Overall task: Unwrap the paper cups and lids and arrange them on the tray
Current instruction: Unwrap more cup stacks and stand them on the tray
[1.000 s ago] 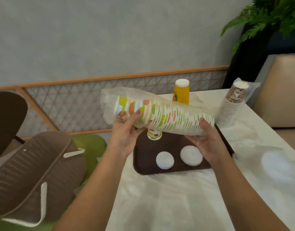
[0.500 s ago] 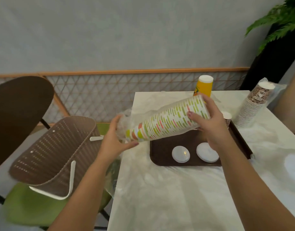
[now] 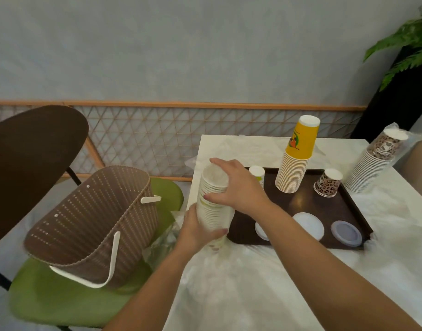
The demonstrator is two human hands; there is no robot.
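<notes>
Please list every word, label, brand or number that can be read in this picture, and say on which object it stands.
No text can be read.
Yellow cup stack: a printed red and green emblem, too blurred to read.
Leopard-print cup on the tray: pattern only.
Wrapped leopard-print stack: a small pale mark, too blurred.
Striped cup stack in both hands: coloured dashes only.

A yellow cup stack (image 3: 298, 149) is standing on the dark brown tray (image 3: 300, 204), a leopard-print cup (image 3: 328, 182) beside it; white lids (image 3: 309, 225) are lying nearby.
</notes>
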